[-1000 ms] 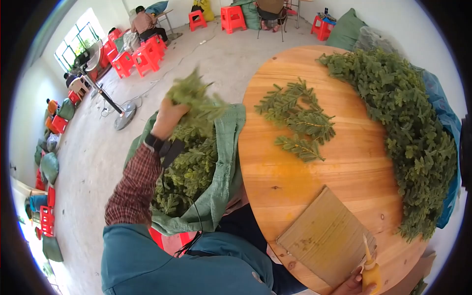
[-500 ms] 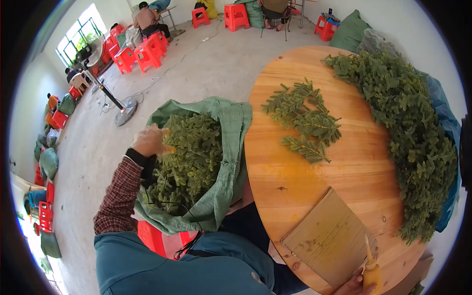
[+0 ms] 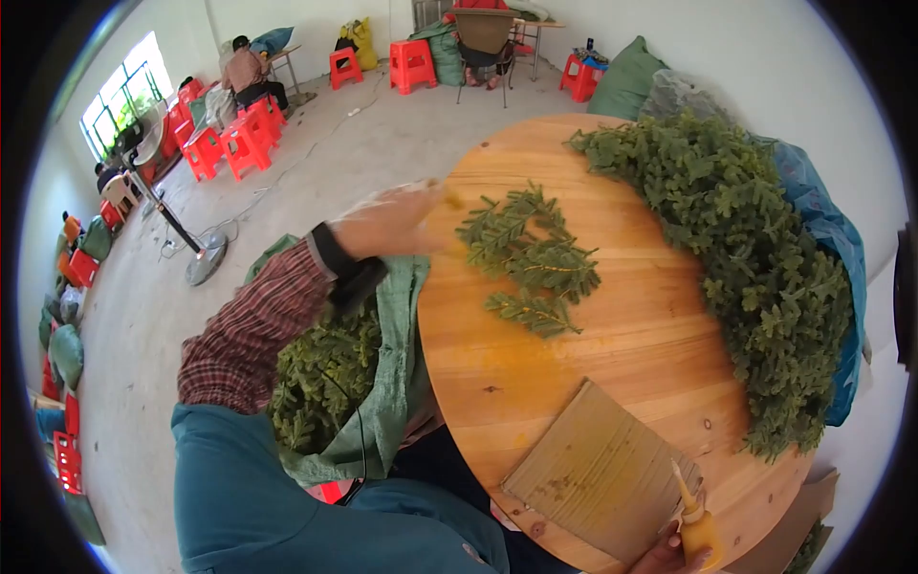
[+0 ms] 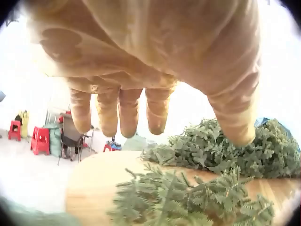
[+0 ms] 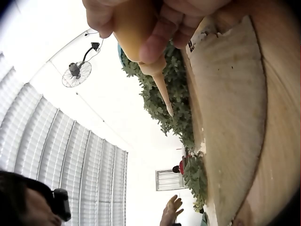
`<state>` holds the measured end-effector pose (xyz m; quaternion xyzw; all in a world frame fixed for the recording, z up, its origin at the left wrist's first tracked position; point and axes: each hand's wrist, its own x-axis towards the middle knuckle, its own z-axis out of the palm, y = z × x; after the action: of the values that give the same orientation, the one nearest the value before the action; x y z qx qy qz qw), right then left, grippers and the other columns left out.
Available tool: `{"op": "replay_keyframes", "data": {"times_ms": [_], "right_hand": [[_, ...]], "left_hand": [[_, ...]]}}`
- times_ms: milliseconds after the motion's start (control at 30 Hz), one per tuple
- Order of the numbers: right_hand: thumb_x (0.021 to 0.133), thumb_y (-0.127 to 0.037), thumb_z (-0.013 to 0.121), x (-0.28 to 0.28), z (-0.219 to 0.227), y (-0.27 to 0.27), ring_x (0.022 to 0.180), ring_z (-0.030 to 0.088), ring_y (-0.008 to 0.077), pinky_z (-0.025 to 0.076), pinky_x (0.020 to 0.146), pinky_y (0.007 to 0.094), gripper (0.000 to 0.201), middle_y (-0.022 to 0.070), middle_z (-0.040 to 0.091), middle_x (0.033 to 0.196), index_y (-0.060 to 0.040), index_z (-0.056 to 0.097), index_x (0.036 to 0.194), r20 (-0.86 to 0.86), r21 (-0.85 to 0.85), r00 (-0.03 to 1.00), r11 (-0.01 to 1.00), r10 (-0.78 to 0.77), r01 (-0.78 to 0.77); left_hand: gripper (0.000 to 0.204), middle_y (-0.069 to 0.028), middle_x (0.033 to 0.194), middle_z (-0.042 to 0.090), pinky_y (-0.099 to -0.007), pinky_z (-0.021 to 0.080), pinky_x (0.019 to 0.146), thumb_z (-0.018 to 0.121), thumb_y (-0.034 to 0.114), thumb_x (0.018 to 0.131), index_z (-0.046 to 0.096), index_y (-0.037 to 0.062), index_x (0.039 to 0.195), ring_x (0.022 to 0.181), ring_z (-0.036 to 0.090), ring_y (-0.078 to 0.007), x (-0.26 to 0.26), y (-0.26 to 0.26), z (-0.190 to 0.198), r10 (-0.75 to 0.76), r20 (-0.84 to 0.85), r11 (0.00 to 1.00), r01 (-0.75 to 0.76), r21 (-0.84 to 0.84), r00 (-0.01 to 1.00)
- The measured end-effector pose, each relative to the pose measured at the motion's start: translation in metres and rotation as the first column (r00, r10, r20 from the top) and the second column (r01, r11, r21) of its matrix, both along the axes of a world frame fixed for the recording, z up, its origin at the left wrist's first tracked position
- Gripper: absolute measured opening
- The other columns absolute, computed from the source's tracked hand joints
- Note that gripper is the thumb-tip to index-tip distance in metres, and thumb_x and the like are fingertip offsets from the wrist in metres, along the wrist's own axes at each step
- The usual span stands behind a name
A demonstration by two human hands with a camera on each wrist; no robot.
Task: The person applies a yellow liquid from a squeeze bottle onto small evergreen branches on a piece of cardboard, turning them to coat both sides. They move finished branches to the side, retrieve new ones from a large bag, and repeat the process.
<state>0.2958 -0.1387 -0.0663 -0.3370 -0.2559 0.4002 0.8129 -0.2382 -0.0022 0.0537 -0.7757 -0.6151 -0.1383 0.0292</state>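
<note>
My left hand (image 3: 397, 218), in a thin translucent glove, is over the table's left edge, beside some green sprigs (image 3: 535, 258) lying on the wood. In the left wrist view its fingers (image 4: 128, 113) are spread and hold nothing, with sprigs (image 4: 188, 197) below them. At the table's near edge, my right hand (image 3: 669, 557) grips a yellow squeeze bottle (image 3: 700, 536); the right wrist view shows the fingers curled round the bottle (image 5: 134, 28), nozzle pointing away. A cardboard piece (image 3: 602, 469) lies beside it.
A green sack (image 3: 397, 335) full of greenery (image 3: 330, 373) stands left of the round table (image 3: 478, 383). A big heap of greenery (image 3: 727, 277) on blue plastic (image 3: 813, 191) lines the right side. Red stools (image 3: 247, 143), a fan stand (image 3: 206, 260) and seated people are farther off.
My left hand first let go of a sprig above the sack, then moved right to the table's left edge. The right hand keeps its grip on the bottle. The head view has shifted.
</note>
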Motion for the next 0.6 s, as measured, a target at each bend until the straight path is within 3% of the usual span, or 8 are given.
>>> {"op": "replay_keyframes", "data": {"times_ms": [67,200,300,333,400,433,500,600], "right_hand": [[0.093,-0.039,0.065,0.007,-0.008,-0.003,0.091,0.063,0.027,0.054,0.079,0.0365,0.048,0.0163,0.064,0.117,0.0,0.059,0.122,-0.006,0.011,0.999,0.999,0.039,-0.039],[0.094,-0.037,0.064,0.002,0.001,-0.003,0.096,0.063,0.0274,0.054,0.079,0.0358,0.046,0.0159,0.064,0.119,-0.0008,0.06,0.123,-0.008,-0.01,0.999,0.999,0.037,-0.037],[0.095,-0.036,0.063,0.003,0.001,-0.003,0.098,0.063,0.0274,0.054,0.079,0.0352,0.045,0.0156,0.064,0.12,-0.0013,0.059,0.124,-0.021,-0.016,0.999,0.999,0.045,-0.045],[0.095,-0.035,0.063,0.005,-0.002,-0.004,0.099,0.063,0.0274,0.054,0.079,0.035,0.045,0.0154,0.064,0.12,-0.0016,0.059,0.125,-0.031,-0.008,0.997,0.998,0.066,-0.067],[0.095,-0.035,0.062,0.009,-0.002,-0.005,0.099,0.063,0.0273,0.054,0.08,0.0348,0.045,0.0153,0.064,0.121,-0.0018,0.058,0.126,-0.042,-0.006,0.996,0.997,0.074,-0.074],[0.095,-0.035,0.062,0.008,-0.002,-0.005,0.1,0.063,0.0272,0.054,0.079,0.0344,0.046,0.015,0.063,0.122,-0.0022,0.058,0.126,-0.038,0.001,0.996,0.997,0.078,-0.078],[0.095,-0.036,0.063,0.005,0.0,-0.004,0.101,0.062,0.0268,0.053,0.079,0.0336,0.047,0.0144,0.063,0.123,-0.003,0.057,0.128,-0.034,0.01,0.996,0.996,0.088,-0.088],[0.094,-0.036,0.064,0.0,0.006,-0.003,0.103,0.061,0.0259,0.052,0.078,0.0322,0.049,0.0144,0.061,0.126,-0.0035,0.056,0.129,-0.017,0.006,0.996,0.996,0.088,-0.088]], "left_hand": [[0.091,-0.0321,0.131,0.05,-0.0423,0.042,0.1,0.059,0.066,0.084,0.04,-0.0012,0.142,0.119,0.052,-0.0419,0.004,0.051,-0.017,0.085,0.03,0.994,-0.082,-0.07,0.996],[0.11,-0.0352,0.142,0.038,-0.0434,0.037,0.108,0.056,0.076,0.081,0.024,-0.0024,0.151,0.133,0.042,-0.0414,0.027,0.126,-0.027,0.03,0.189,0.975,0.013,-0.221,0.982],[0.121,-0.0348,0.151,0.026,-0.0464,0.029,0.114,0.057,0.081,0.075,0.013,0.0002,0.154,0.142,0.028,-0.0408,0.039,0.164,-0.046,-0.166,0.352,0.829,0.324,-0.456,0.921],[0.121,-0.0348,0.151,0.026,-0.0464,0.029,0.114,0.057,0.081,0.075,0.013,0.0002,0.154,0.142,0.028,-0.0408,0.048,0.162,-0.043,-0.176,0.356,0.828,0.334,-0.451,0.918],[0.126,-0.0297,0.157,0.014,-0.0481,0.023,0.118,0.064,0.078,0.072,0.005,0.0052,0.156,0.148,0.014,-0.0373,0.074,0.137,-0.033,-0.29,0.332,0.652,0.44,-0.618,0.897],[0.126,-0.0297,0.157,0.014,-0.0481,0.023,0.118,0.064,0.078,0.072,0.005,0.0052,0.156,0.148,0.014,-0.0373,0.085,0.122,-0.033,-0.3,0.332,0.645,0.446,-0.621,0.894],[0.117,-0.0279,0.153,0.025,-0.0492,0.033,0.111,0.074,0.068,0.07,0.02,0.0073,0.154,0.143,0.026,-0.0418,0.1,0.092,-0.038,-0.335,0.0,0.801,0.284,-0.526,0.942],[0.094,-0.0263,0.146,0.034,-0.0487,0.036,0.106,0.075,0.05,0.074,0.034,0.0057,0.147,0.131,0.037,-0.0418,0.111,0.079,-0.042,-0.28,0.095,0.845,0.292,-0.447,0.955]]}}
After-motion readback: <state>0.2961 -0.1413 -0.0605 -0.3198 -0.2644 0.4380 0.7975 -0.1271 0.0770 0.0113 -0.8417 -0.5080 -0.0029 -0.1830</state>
